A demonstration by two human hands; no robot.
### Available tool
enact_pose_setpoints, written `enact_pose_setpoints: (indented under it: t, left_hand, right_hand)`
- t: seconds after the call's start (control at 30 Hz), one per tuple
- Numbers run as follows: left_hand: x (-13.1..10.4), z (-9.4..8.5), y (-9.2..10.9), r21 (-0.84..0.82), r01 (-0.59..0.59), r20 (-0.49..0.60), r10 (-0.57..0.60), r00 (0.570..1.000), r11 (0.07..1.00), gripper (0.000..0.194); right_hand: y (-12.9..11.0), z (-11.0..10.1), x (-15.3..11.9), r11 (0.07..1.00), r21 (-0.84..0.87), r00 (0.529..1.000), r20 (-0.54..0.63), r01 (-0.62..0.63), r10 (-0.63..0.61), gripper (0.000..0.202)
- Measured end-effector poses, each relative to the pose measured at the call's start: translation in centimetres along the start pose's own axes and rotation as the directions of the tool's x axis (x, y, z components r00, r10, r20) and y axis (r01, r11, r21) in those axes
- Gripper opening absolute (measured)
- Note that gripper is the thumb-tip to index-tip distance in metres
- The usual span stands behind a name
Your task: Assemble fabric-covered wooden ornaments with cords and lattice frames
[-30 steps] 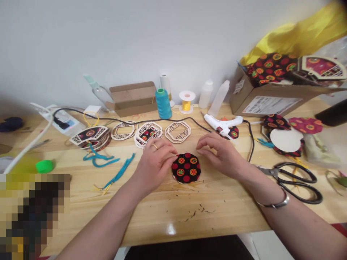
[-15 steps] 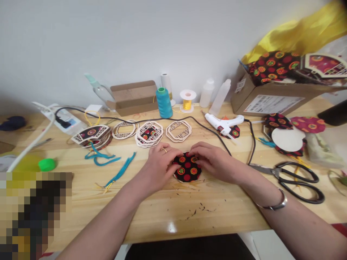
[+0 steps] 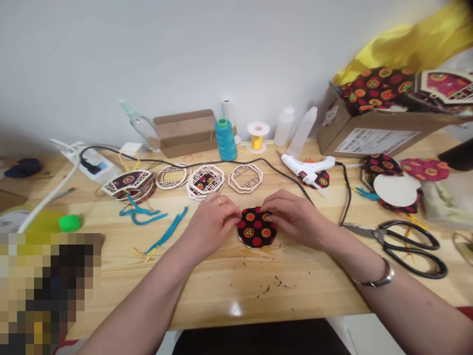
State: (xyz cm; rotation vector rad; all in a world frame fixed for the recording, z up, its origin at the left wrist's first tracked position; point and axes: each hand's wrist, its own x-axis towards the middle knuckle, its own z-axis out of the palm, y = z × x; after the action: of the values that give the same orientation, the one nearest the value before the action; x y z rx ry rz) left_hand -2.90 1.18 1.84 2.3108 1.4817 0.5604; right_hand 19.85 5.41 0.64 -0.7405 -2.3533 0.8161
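Note:
A round piece covered in black floral fabric [image 3: 256, 230] lies on the wooden table in front of me, a thin pale rim showing along its lower edge. My left hand [image 3: 214, 222] pinches its upper left edge with thumb and fingers. At the upper right edge, my right hand [image 3: 291, 217] grips it, fingertips resting on the fabric. Just behind my hands are a pale wooden lattice frame [image 3: 245, 178] and a stack of lattice frames [image 3: 205, 182] with floral fabric inside. A white glue gun [image 3: 308, 167] lies beyond my right hand.
Black-handled scissors [image 3: 402, 241] lie at the right, below a white disc [image 3: 397, 189] and fabric pieces. Teal tassels [image 3: 168, 234] are at the left. Behind stand a teal thread cone [image 3: 225, 140], a yellow thread spool [image 3: 257, 138] and a cardboard box [image 3: 332, 130]. A black cord crosses the table.
My left thumb has slid off the fabric's face to its upper left edge, uncovering more of the pattern. My right hand keeps its place. The whole view has shifted slightly.

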Motion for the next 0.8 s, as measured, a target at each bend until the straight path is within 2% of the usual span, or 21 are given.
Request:
enact_pose_setpoints:
  t: [0.13, 0.23, 0.33, 0.4, 0.43, 0.53, 0.63, 0.73, 0.8]
  left_hand:
    - [0.0, 0.0, -0.2, 0.017, 0.031, 0.054, -0.032, 0.998, 0.999, 0.013]
    - [0.0, 0.0, -0.2, 0.015, 0.063, 0.082, -0.064, 0.995, 0.998, 0.013]
    - [0.0, -0.2, 0.0, 0.006, 0.076, -0.028, -0.076, 0.997, 0.997, 0.014]
    - [0.0, -0.1, 0.2, -0.002, 0.028, -0.119, -0.028, 0.993, 1.000, 0.013]
    - [0.0, -0.1, 0.3, -0.009, -0.012, -0.131, 0.011, 0.991, 1.000, 0.011]
    - [-0.1, 0.3, 0.6, -0.050, -0.089, -0.051, 0.087, 0.995, 0.995, 0.016]
    - [-0.4, 0.8, 0.6, -0.067, -0.039, 0.015, 0.040, 0.999, 0.997, 0.030]
    - [-0.6, 1.0, 0.4, -0.058, -0.004, 0.042, 0.007, 0.999, 0.998, 0.032]
    - [-0.6, 0.8, 0.5, -0.074, -0.019, 0.021, 0.020, 1.000, 0.997, 0.031]
  right_hand:
    - [0.1, 0.1, -0.2, 0.999, -0.024, 0.995, 0.098, -0.028, 0.030, 0.023]
    - [0.1, 0.0, -0.1, 0.999, -0.009, 0.994, 0.105, -0.038, 0.039, 0.023]
    - [0.0, -0.1, 0.0, 0.999, 0.016, 0.999, 0.027, -0.041, 0.040, 0.020]
    - [-0.1, -0.2, 0.1, 0.999, 0.026, 0.999, -0.033, -0.027, 0.028, 0.019]
    - [-0.1, -0.2, 0.1, 1.000, 0.024, 0.999, -0.044, -0.012, 0.013, 0.019]
    - [0.0, -0.1, 0.2, 0.999, 0.009, 0.999, -0.006, 0.043, -0.043, 0.021]
    - [0.1, 0.0, 0.1, 0.999, 0.002, 0.998, 0.059, 0.039, -0.039, 0.025]
    - [0.1, -0.1, 0.1, 1.000, 0.021, 0.994, 0.113, 0.000, -0.002, 0.028]
    - [0.1, -0.5, 0.1, 0.998, 0.054, 0.996, 0.084, -0.026, 0.022, 0.026]
